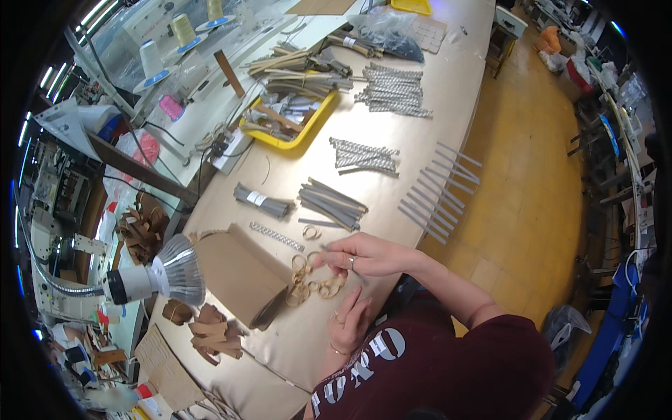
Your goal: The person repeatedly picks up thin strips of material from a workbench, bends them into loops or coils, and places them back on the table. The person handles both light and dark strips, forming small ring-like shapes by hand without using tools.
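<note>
While the table is seen from the head camera, the following is noted.

Right hand: the right hand point(364, 255) is held over the near table edge, fingers curled and pinched at the tips on a thin grey strip point(323, 246) — little of it can be seen.

Left hand: the left hand point(348, 318) is laid nearly flat on the beige table point(448, 84), fingers loosely spread, nothing gripped; its fingertips are placed just beside the gold rings point(315, 278).

Rings: a small heap of gold rings is found between both hands and the open cardboard box point(234, 269).

Strips: grey strip bundles point(332, 203) are laid farther up; single strips point(437, 189) are fanned out at the right edge.

Tray: a yellow tray point(308, 129) is set beyond — filled with strips.

Lamp: a lamp point(164, 274) is placed left of the box.
</note>
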`<state>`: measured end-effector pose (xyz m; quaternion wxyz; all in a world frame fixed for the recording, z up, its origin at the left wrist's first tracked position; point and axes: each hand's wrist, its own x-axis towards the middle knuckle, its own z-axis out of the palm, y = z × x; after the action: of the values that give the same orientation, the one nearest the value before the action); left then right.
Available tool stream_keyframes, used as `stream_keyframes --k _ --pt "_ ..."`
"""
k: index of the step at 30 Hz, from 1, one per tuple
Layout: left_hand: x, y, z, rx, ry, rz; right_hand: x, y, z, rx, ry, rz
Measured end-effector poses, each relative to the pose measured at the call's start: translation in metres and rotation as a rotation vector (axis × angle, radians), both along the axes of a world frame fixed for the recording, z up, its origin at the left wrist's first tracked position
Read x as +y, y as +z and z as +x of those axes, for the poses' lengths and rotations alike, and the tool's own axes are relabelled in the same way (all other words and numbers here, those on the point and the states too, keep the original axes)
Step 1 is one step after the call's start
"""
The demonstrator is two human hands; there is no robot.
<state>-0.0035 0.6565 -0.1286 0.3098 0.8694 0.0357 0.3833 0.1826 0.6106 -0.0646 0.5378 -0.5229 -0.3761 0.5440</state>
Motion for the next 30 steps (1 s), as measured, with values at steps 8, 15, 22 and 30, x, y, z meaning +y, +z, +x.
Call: stream_keyframes --k 8,15,22,30 --pt "-0.005 -0.016 0.034 0.143 -0.068 -0.151 -0.062 -0.011 0.091 -0.833 -0.285 -0.161" --pt "-0.023 -0.039 0.036 0.265 -0.015 -0.389 -0.160 -0.030 0.234 -0.672 -0.636 -0.549" --pt "-0.025 -0.043 0.034 0.341 0.062 -0.387 -0.163 -0.058 0.284 -0.561 -0.828 -0.559" --pt "-0.027 -0.045 0.035 0.349 0.141 -0.327 -0.153 -0.069 0.297 -0.874 -0.876 -0.824"
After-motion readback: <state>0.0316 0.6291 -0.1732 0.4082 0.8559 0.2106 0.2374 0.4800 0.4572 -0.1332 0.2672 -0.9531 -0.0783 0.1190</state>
